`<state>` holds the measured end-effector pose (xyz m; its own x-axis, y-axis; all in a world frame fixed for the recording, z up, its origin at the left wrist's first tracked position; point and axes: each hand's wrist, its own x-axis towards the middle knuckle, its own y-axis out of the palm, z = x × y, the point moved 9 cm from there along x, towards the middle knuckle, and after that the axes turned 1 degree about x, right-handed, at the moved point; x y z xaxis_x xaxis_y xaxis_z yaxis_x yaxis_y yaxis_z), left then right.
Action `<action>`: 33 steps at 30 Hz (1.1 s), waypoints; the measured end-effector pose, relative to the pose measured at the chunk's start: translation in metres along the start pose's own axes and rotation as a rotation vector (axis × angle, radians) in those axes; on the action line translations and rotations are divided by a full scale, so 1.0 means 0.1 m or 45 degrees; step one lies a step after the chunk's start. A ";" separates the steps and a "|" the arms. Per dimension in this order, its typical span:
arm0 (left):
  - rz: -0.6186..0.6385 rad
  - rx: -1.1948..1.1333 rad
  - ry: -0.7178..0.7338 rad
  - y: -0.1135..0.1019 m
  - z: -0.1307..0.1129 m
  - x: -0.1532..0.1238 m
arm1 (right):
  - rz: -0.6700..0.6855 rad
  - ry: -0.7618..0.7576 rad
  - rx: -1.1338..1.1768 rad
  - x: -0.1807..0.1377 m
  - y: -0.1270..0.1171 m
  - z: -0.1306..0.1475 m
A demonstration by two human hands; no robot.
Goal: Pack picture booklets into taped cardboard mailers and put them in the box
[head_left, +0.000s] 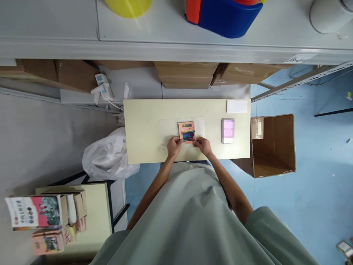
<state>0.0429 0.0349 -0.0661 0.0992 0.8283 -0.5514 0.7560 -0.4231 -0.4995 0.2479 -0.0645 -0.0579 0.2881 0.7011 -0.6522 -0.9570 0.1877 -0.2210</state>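
A small pink card or booklet (186, 129) with a colourful picture lies on a clear plastic sheet (200, 125) in the middle of a pale yellow table (143, 125). My left hand (174, 146) grips its lower left corner, fingers curled. My right hand (203, 144) pinches its lower right corner. Both forearms reach up from my pale green garment.
A pink-and-white item (228, 130) and a white pad (236, 106) lie on the table's right side. An open cardboard box (273, 145) stands to the right on the blue floor, a white plastic bag (109, 156) to the left. Stacked booklets (35, 213) sit lower left on another table.
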 end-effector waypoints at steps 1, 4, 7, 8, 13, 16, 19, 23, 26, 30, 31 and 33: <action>0.005 0.026 0.003 0.01 0.00 0.00 | 0.005 0.023 0.041 0.01 0.00 -0.02; 0.029 0.079 0.008 0.02 0.00 0.02 | 0.046 0.040 0.090 0.03 0.00 -0.04; 0.030 0.124 0.001 0.01 0.00 0.02 | 0.107 0.037 0.062 0.05 0.01 -0.03; 0.031 0.141 -0.001 0.01 0.00 0.02 | 0.125 0.038 0.053 0.06 0.00 -0.04; 0.051 0.208 -0.002 0.01 -0.01 0.00 | 0.210 0.039 0.037 0.07 0.00 -0.02; 0.069 0.231 0.010 0.00 -0.02 -0.01 | 0.260 0.039 -0.037 0.03 0.00 0.01; 0.081 0.253 0.022 -0.02 -0.03 -0.01 | 0.281 0.014 -0.162 -0.01 -0.01 0.06; 0.088 0.274 0.035 -0.04 -0.04 0.00 | 0.261 0.028 -0.445 -0.02 0.00 0.12; 0.083 0.270 0.048 -0.04 -0.04 0.01 | 0.213 0.062 -0.567 -0.02 -0.06 0.15; 0.075 0.236 0.062 -0.02 -0.03 0.01 | -0.209 0.058 -0.665 -0.04 -0.49 0.25; 0.071 0.223 0.065 -0.02 -0.03 0.01 | -0.331 0.050 -0.659 -0.05 -0.61 0.27; 0.060 0.194 0.071 -0.01 -0.02 0.00 | -0.441 0.043 -0.575 -0.04 -0.74 0.28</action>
<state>0.0433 0.0365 -0.0642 0.1713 0.8235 -0.5409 0.6429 -0.5094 -0.5720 0.3167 -0.0625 -0.0185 0.5906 0.6273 -0.5076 -0.6999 0.0850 -0.7092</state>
